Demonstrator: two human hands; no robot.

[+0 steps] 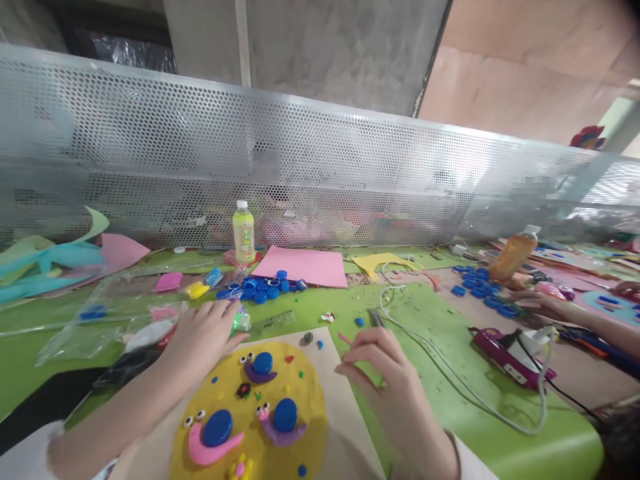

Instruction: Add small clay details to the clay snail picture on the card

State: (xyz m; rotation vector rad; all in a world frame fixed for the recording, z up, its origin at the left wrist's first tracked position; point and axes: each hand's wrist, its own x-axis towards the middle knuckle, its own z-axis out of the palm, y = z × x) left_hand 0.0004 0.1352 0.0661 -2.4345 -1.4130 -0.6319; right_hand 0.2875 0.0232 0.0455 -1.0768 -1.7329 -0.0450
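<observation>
On a cream board [345, 393] lies a yellow clay disc [280, 460]. It carries several clay snails with blue bottle-cap shells, among them a pink snail [203, 453] and a purple snail [285, 437], plus small flowers and dots. My left hand [207, 333] reaches past the disc's upper left edge, thumb apart from the fingers, over a clear plastic packet [242, 322] with green in it; whether it touches is hidden. Right of the board, my right hand [387, 373] has its fingers bent in a pinch, with a thin pink clay strip [345, 339] at the fingertips.
Blue caps [260, 290], a pink sheet [305, 265] and a green drink bottle [244, 233] stand before a perforated metal screen [320, 167]. A white cable [450, 373] runs to a purple power strip [510, 360]. Another person's hand [540, 303] is at right.
</observation>
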